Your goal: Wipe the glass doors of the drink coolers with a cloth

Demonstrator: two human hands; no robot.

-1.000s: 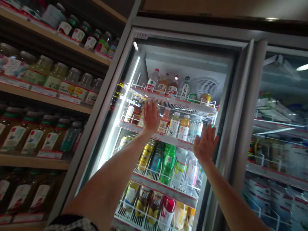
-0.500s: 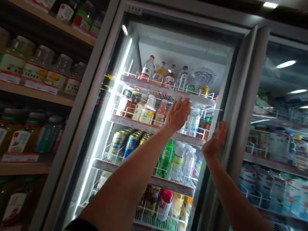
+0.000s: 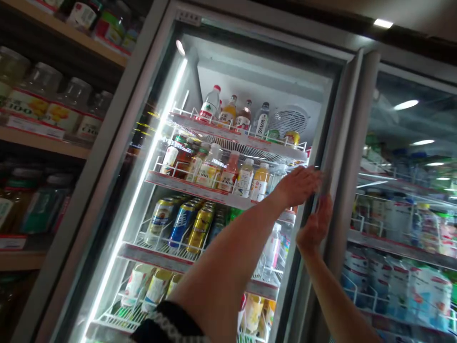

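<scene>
A glass-door drinks fridge fills the middle of the view, its shelves lit from inside. My left hand reaches across the glass with its fingers stretched toward the door's right frame; the fingertips are slightly blurred. Just below it, my right hand is at that same frame, fingers pointing up and seemingly laid along it. Neither hand holds a drink. Behind the glass, a yellow-capped orange drink bottle stands near my left hand. My left forearm hides part of the lower shelves.
Several bottles, including a red-capped one, stand on the top shelf. Lower down are gold cans and a blue can. A wooden shelf of bottles is on the left. Another glass-door fridge adjoins on the right.
My left hand has moved right and a little down, from in front of the shelves to the door frame beside my right hand. The right hand stays at the frame. The view has shifted slightly.
</scene>
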